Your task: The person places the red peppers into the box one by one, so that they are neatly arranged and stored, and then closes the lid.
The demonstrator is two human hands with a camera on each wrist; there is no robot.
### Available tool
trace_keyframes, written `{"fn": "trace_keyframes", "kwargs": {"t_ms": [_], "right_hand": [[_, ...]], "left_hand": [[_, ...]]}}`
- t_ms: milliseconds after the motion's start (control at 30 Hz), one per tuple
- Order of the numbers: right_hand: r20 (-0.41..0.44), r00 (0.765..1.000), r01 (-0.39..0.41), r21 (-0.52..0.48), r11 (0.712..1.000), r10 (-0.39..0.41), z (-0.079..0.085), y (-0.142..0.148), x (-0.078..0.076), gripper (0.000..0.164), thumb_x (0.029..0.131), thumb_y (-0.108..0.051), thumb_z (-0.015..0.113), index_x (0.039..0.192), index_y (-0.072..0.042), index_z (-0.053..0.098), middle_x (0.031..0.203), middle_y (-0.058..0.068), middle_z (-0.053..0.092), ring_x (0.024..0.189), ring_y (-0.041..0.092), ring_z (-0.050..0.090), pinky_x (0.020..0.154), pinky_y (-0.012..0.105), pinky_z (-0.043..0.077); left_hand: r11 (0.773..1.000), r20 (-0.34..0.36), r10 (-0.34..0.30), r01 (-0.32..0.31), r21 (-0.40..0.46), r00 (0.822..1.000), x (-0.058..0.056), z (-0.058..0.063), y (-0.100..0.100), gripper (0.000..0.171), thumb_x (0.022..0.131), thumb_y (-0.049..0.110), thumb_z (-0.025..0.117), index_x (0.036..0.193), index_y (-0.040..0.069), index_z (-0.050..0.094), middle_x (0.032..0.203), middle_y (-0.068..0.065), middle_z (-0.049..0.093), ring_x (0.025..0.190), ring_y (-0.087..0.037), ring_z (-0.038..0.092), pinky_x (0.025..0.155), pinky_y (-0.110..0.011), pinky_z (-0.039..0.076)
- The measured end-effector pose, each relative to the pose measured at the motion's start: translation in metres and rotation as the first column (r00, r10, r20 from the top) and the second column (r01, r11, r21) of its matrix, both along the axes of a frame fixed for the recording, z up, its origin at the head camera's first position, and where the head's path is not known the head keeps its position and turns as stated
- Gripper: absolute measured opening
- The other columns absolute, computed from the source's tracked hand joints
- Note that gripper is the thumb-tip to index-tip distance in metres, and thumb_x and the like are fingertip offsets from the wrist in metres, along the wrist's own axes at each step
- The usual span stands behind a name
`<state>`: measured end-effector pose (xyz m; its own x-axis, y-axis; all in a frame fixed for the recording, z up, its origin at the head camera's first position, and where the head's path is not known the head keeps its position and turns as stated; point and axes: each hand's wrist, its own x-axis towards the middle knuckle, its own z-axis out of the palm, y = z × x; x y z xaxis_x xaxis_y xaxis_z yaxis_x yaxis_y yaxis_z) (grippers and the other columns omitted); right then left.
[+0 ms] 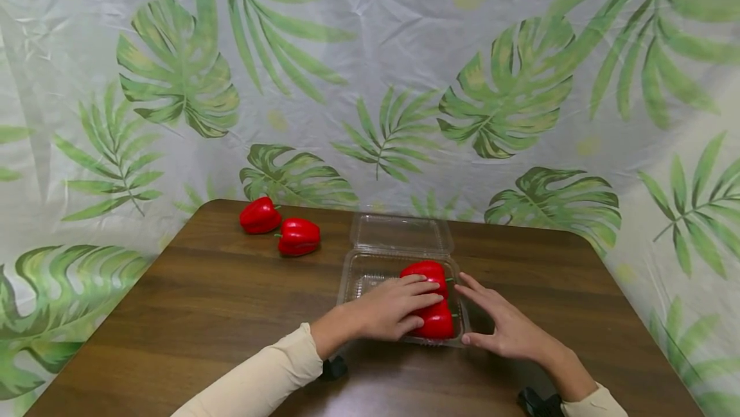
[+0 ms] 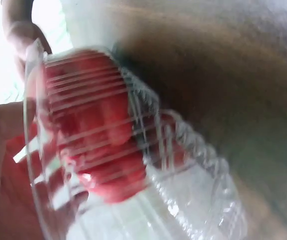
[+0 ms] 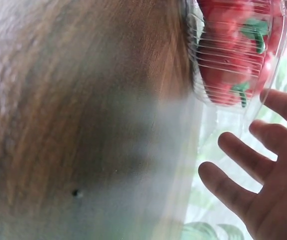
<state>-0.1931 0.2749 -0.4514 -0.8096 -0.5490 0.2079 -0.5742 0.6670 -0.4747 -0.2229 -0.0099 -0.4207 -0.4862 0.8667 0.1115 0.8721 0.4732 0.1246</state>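
Two red bell peppers, one farther back (image 1: 426,268) and one nearer (image 1: 437,323), lie side by side in the right part of a clear plastic clamshell container (image 1: 345,282). Its clear lid (image 1: 399,234) is folded back away from me. Over the peppers lies my left hand (image 1: 393,306), its fingers extended across their tops and touching them. My right hand (image 1: 509,327) is at the container's right side, fingers spread and holding nothing. In the right wrist view, its fingertips come close to the ribbed wall beside the green stems (image 3: 240,91).
Two more red bell peppers, one left (image 1: 260,215) and one right (image 1: 299,236), lie at the back left of the wooden table (image 1: 231,308). Behind the table's far edge hangs a leaf-printed cloth (image 1: 399,51).
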Motion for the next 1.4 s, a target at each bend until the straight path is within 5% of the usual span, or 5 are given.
{"fn": "trace_keyframes", "kwargs": {"t_ms": [400,633,967,1200,1400], "right_hand": [[-0.017,1.000,0.000,0.005,1.000,0.000,0.001,-0.001,0.000,0.078,0.084,-0.039,0.075,0.148,-0.007,0.044,0.159,0.024,0.033,0.136,0.049,0.042,0.097,0.072,0.041],[-0.019,1.000,0.002,0.013,1.000,-0.002,0.001,-0.002,0.001,0.078,0.084,-0.040,0.075,0.147,-0.006,0.045,0.158,0.025,0.034,0.135,0.049,0.043,0.097,0.071,0.041],[-0.016,1.000,-0.003,0.015,1.000,0.003,0.003,-0.001,0.000,0.078,0.084,-0.039,0.075,0.148,-0.006,0.044,0.158,0.025,0.033,0.135,0.049,0.043,0.097,0.070,0.042],[-0.006,1.000,-0.003,0.004,1.000,0.003,0.001,0.000,-0.001,0.078,0.084,-0.038,0.075,0.148,-0.007,0.043,0.159,0.026,0.032,0.136,0.051,0.041,0.097,0.073,0.040],[-0.020,1.000,-0.007,0.004,1.000,0.007,0.000,0.000,-0.001,0.078,0.085,-0.038,0.075,0.148,-0.007,0.044,0.158,0.025,0.033,0.137,0.050,0.041,0.099,0.073,0.039]], "left_hand": [[0.984,0.109,0.107,-0.121,0.131,0.988,-0.019,0.019,-0.044,0.045,0.099,0.022,0.059,0.143,0.012,0.054,0.153,-0.011,0.048,0.142,-0.028,0.044,0.116,-0.046,0.039],[0.931,0.088,0.236,-0.252,0.266,0.968,-0.038,0.031,-0.078,0.042,0.095,0.016,0.062,0.136,0.005,0.059,0.144,-0.015,0.055,0.136,-0.033,0.050,0.113,-0.049,0.041],[0.757,0.096,0.566,-0.563,0.332,0.819,-0.086,0.031,-0.151,0.039,0.095,0.014,0.058,0.133,0.004,0.061,0.140,-0.017,0.058,0.133,-0.039,0.050,0.110,-0.055,0.042],[0.716,-0.066,0.685,-0.654,0.242,0.726,-0.097,0.011,-0.176,0.041,0.093,0.017,0.057,0.132,0.002,0.060,0.137,-0.019,0.058,0.126,-0.043,0.054,0.095,-0.058,0.051],[0.646,-0.039,0.760,-0.748,0.152,0.649,-0.105,0.002,-0.174,0.054,0.097,0.034,0.054,0.142,0.005,0.050,0.144,-0.021,0.051,0.132,-0.043,0.047,0.101,-0.061,0.046]]}}
